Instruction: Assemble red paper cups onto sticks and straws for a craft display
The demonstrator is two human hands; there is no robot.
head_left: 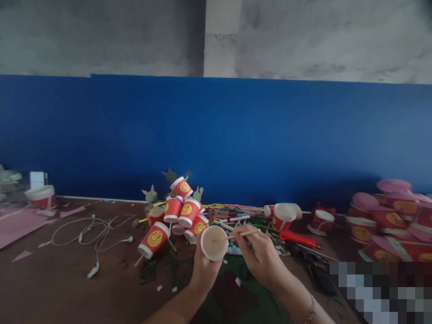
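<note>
My left hand [204, 269] is wrapped round a paper cup [216, 252], whose open mouth faces me. Between the fingers of my right hand [255, 254] is a thin wooden stick [248, 233], pinched near its middle. The stick's far end reaches inside the cup; whether it touches the bottom I cannot tell. Just behind my left hand lies a heap of red paper cups [173, 209] with yellow emblems, straws and rabbit-head cutouts [151, 194]. The outside of the held cup is mostly hidden.
White earphones [93, 270] with a tangled cord and pink paper [13, 225] lie on the left. Coloured straws, a red glue gun [297, 238] and black scissors [319, 274] are on the right. Beyond them stand stacked cups [362, 229]. A blue wall panel [216, 135] closes the back.
</note>
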